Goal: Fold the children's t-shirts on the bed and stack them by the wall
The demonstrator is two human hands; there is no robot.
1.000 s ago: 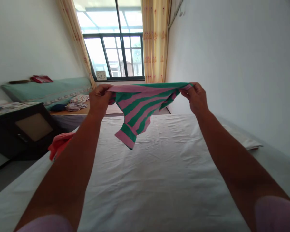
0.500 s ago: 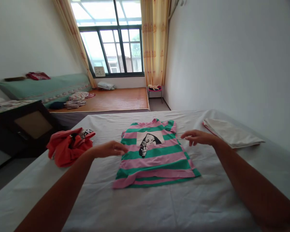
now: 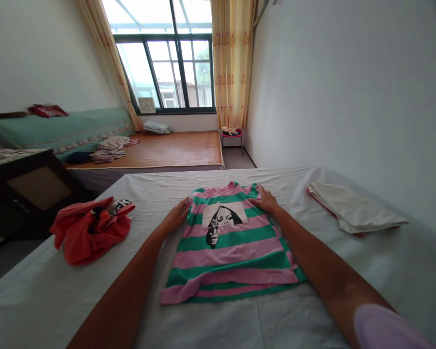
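Observation:
A pink-and-green striped T-shirt (image 3: 228,242) lies face up, its collar at the far end and a black-and-white figure print on its chest. The near hem is slightly rumpled, with the back layer showing below the front. At the shirt's upper left edge, by the sleeve, is my left hand (image 3: 176,216), fingers stretched forward and touching the cloth. My right hand (image 3: 266,199) rests on the opposite sleeve, thumb and fingers apart. Neither hand has visibly lifted any fabric.
The white-sheeted surface (image 3: 218,325) carries a crumpled red garment (image 3: 94,237) at left and a folded whitish cloth (image 3: 356,207) at right. Beyond are a brown mat-covered bed (image 3: 181,148), a dark cabinet (image 3: 32,186) and a pink stool (image 3: 232,134). A wall (image 3: 341,97) bounds the right side.
Both hands have moved forward and down from above the shirt's sides to its sleeves. The left moved slightly right, the right moved left. The view has shifted slightly.

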